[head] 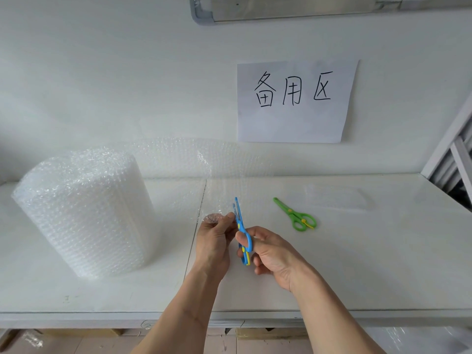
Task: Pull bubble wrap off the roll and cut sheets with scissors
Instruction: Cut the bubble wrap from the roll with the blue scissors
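A thick roll of clear bubble wrap (84, 213) stands upright on the left of the white table (357, 264). A loose length of bubble wrap (204, 164) runs from the roll to the right and hangs in front of me. My left hand (214, 241) pinches the lower edge of that length. My right hand (270, 254) grips blue scissors (242, 233) with yellow trim, thumb through a handle loop. The blades point up and sit slightly apart at the wrap's edge, right beside my left fingertips.
Green scissors (296, 214) lie closed on the table to the right. A cut clear sheet (337, 198) lies flat beyond them. A paper sign (293, 100) with handwritten characters hangs on the wall. A metal rack (454, 159) stands at the right edge.
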A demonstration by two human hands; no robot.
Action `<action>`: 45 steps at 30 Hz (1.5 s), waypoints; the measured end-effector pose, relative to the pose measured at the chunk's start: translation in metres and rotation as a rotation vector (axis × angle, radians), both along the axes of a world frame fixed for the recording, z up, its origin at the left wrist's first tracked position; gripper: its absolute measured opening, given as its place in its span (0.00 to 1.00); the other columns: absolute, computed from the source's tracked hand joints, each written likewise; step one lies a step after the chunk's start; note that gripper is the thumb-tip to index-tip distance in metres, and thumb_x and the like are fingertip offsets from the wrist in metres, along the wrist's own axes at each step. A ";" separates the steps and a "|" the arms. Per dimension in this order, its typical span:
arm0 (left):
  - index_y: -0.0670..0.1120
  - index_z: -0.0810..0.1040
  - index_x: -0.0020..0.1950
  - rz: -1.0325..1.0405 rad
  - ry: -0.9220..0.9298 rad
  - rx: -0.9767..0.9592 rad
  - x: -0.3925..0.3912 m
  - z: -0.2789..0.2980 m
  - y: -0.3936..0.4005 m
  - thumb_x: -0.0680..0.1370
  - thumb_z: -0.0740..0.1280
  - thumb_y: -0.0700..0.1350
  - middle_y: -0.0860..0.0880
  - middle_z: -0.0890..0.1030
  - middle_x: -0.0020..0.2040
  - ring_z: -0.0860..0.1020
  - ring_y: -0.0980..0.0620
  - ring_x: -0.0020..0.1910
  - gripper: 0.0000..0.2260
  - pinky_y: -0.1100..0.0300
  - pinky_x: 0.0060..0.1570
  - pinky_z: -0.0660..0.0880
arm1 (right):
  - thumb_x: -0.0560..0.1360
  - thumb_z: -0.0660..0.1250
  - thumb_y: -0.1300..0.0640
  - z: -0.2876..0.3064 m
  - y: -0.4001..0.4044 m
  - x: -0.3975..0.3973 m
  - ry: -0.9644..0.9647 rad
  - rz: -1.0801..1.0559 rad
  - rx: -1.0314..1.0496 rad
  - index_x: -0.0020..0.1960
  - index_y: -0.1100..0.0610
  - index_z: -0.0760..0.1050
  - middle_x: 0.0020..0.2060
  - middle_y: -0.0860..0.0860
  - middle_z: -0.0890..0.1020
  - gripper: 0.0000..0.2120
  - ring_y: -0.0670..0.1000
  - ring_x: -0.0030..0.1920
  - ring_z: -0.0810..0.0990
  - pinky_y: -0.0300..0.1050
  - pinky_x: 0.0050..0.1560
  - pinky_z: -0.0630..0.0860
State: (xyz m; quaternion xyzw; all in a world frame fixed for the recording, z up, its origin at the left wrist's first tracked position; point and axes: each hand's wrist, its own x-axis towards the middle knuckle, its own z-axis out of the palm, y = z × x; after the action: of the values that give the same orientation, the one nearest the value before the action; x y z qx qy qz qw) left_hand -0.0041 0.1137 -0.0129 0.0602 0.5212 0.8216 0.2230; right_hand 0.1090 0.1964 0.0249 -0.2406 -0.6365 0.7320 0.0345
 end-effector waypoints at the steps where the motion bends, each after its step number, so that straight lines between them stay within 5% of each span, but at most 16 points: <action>1: 0.38 0.74 0.47 0.001 0.002 0.002 0.000 0.000 0.000 0.76 0.70 0.38 0.42 0.74 0.36 0.76 0.47 0.35 0.06 0.60 0.36 0.77 | 0.69 0.75 0.45 0.000 0.000 0.000 0.001 -0.005 -0.002 0.45 0.50 0.81 0.35 0.51 0.83 0.10 0.46 0.26 0.67 0.38 0.26 0.69; 15: 0.40 0.74 0.47 0.010 0.010 0.053 0.002 -0.003 -0.002 0.76 0.69 0.36 0.41 0.76 0.36 0.78 0.47 0.35 0.04 0.59 0.36 0.78 | 0.70 0.75 0.46 -0.002 0.000 0.000 0.006 -0.025 -0.005 0.44 0.51 0.80 0.33 0.50 0.82 0.10 0.45 0.26 0.67 0.37 0.27 0.68; 23: 0.45 0.77 0.39 -0.022 -0.092 0.044 -0.001 0.013 0.001 0.74 0.72 0.43 0.49 0.79 0.33 0.77 0.51 0.32 0.07 0.54 0.39 0.74 | 0.69 0.76 0.46 -0.003 -0.002 0.000 0.016 -0.046 0.012 0.47 0.52 0.80 0.33 0.51 0.82 0.13 0.45 0.26 0.68 0.38 0.27 0.68; 31: 0.43 0.76 0.43 -0.047 -0.098 -0.030 0.000 0.005 0.001 0.76 0.71 0.43 0.45 0.74 0.34 0.72 0.47 0.32 0.06 0.56 0.29 0.69 | 0.69 0.74 0.42 -0.003 -0.005 -0.004 0.012 -0.033 0.052 0.49 0.52 0.80 0.36 0.51 0.83 0.16 0.45 0.25 0.68 0.37 0.27 0.70; 45: 0.42 0.77 0.46 -0.004 -0.141 -0.041 0.004 0.009 0.003 0.76 0.71 0.42 0.44 0.77 0.34 0.76 0.46 0.32 0.05 0.54 0.35 0.70 | 0.70 0.75 0.47 -0.010 -0.008 -0.008 0.055 -0.075 -0.046 0.45 0.52 0.80 0.37 0.54 0.79 0.10 0.45 0.25 0.67 0.36 0.24 0.67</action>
State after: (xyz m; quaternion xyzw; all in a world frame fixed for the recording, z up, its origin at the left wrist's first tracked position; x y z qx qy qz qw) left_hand -0.0006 0.1172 -0.0039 -0.0016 0.5208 0.8125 0.2619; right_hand 0.1006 0.1879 0.0152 -0.2449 -0.6089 0.7509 0.0740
